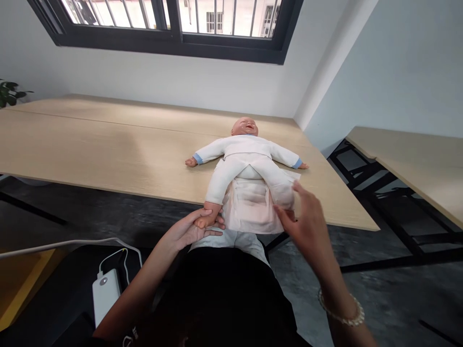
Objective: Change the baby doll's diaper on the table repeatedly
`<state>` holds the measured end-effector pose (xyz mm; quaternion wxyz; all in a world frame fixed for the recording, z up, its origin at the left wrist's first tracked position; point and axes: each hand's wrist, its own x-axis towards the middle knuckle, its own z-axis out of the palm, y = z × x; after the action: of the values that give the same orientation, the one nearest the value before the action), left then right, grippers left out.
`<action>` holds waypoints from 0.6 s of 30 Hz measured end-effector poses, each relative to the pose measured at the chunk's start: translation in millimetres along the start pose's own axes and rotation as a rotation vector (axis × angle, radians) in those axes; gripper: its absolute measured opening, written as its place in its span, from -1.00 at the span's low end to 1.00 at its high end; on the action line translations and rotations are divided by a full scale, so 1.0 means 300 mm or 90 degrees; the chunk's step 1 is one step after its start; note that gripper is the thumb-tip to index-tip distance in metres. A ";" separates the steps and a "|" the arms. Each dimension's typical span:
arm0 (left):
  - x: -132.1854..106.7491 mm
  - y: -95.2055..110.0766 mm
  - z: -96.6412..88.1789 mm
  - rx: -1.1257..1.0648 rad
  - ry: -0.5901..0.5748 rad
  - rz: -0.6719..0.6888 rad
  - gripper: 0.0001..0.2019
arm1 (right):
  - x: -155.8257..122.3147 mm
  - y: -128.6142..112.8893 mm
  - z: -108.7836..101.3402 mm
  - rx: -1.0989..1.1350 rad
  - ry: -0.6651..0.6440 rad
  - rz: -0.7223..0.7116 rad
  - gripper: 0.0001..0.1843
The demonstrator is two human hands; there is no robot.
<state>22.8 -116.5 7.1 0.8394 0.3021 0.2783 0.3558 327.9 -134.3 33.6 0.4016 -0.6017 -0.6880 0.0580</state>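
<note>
A baby doll in a white suit with blue cuffs lies on its back, its head toward the wall and its legs spread. Beneath its bottom, a white diaper is unfolded, with its front part hanging over the table's near edge. My left hand holds the doll's foot at the left, thumb on the ankle and fingers behind it. Beside the doll's other leg is my right hand, somewhat blurred, with thumb and fingers apart. That leg's foot is mostly hidden by the right hand.
The doll lies on a light wooden table against a wall under a barred window. A second table stands at the right. At lower left, a white power bank has a cable attached. A plant shows at far left.
</note>
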 end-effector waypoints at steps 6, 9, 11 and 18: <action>0.029 -0.042 0.012 0.022 0.018 -0.025 -0.82 | -0.119 -0.099 0.123 -0.202 -0.129 -0.320 -0.37; 0.035 -0.045 0.017 0.028 0.026 -0.038 -0.77 | -0.088 -0.080 0.129 -0.234 -0.071 -0.366 -0.63; 0.036 -0.045 0.020 0.035 0.029 -0.040 -0.74 | -0.030 -0.080 0.107 -0.211 -0.032 -0.383 -0.67; 0.029 -0.062 0.037 0.086 0.069 0.000 -0.65 | 0.378 -0.128 0.077 -0.266 0.030 -0.296 -0.73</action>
<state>43.5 -123.7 -1.0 0.8010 0.3382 0.3464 0.3521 288.8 -36.1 94.7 0.2879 -0.4987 -0.7947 -0.1921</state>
